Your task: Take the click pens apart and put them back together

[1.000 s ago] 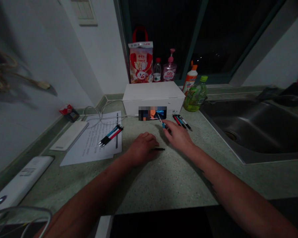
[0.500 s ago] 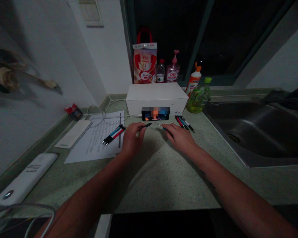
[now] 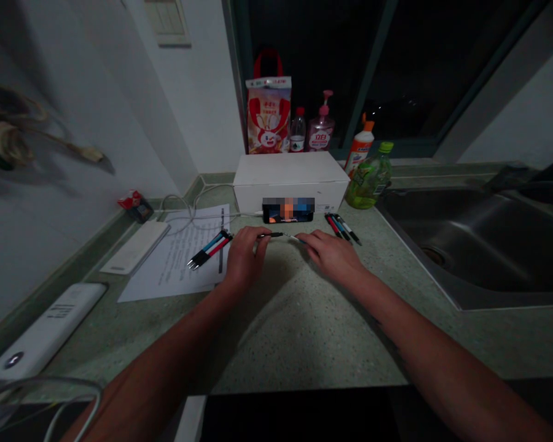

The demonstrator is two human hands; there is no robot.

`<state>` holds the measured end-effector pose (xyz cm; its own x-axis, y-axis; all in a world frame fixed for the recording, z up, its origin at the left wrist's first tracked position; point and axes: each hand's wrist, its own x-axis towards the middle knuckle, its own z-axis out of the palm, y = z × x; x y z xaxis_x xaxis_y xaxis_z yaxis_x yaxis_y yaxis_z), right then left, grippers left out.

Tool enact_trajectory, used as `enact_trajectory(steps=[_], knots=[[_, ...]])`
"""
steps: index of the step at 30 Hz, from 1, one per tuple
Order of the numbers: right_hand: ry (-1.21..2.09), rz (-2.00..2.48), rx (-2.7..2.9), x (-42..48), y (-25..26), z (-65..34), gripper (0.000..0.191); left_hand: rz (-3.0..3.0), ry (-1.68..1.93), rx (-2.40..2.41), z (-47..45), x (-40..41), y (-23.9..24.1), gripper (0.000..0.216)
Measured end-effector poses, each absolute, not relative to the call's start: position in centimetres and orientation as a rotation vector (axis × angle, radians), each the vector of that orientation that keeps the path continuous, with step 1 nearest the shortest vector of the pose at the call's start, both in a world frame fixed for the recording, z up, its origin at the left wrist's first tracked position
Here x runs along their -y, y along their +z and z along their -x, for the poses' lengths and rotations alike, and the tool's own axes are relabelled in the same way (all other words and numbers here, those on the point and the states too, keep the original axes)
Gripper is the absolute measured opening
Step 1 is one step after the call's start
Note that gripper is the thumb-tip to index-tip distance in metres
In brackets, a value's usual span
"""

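Above the counter, my left hand (image 3: 246, 253) is closed, pinching a black pen part (image 3: 274, 234) that points right. Opposite it, my right hand (image 3: 330, 248) is closed on a slim pen part (image 3: 291, 237) with a pale, narrow end and a little blue near the fingers. The ends of the two parts meet between my hands. Just left of my left hand, several pens (image 3: 209, 250) in blue, white and red with black grips lie on a printed sheet (image 3: 172, 270). Beyond my right hand lie several more pens (image 3: 341, 228).
A phone (image 3: 288, 213) leans on a white box (image 3: 291, 170) at the back. Bottles, including a green one (image 3: 370, 184), stand beside and behind it. A metal sink (image 3: 488, 245) is on the right. White devices (image 3: 50, 331) and cables line the left.
The two pen parts, apart before, now touch end to end. The black part has swung from a slant to nearly level. The pens on the counter have stayed put.
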<state>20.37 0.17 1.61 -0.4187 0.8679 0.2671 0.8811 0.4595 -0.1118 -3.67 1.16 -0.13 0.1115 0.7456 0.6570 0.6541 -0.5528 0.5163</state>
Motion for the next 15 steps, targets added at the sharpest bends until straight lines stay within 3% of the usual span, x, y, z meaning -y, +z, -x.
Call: enact_trajectory(steps=[15], knots=[[-0.046,1.419,2.424,-0.34,1.54,-20.34,0.038,-2.325,1.323,-1.411,3.58,-1.06,0.03,0.013]])
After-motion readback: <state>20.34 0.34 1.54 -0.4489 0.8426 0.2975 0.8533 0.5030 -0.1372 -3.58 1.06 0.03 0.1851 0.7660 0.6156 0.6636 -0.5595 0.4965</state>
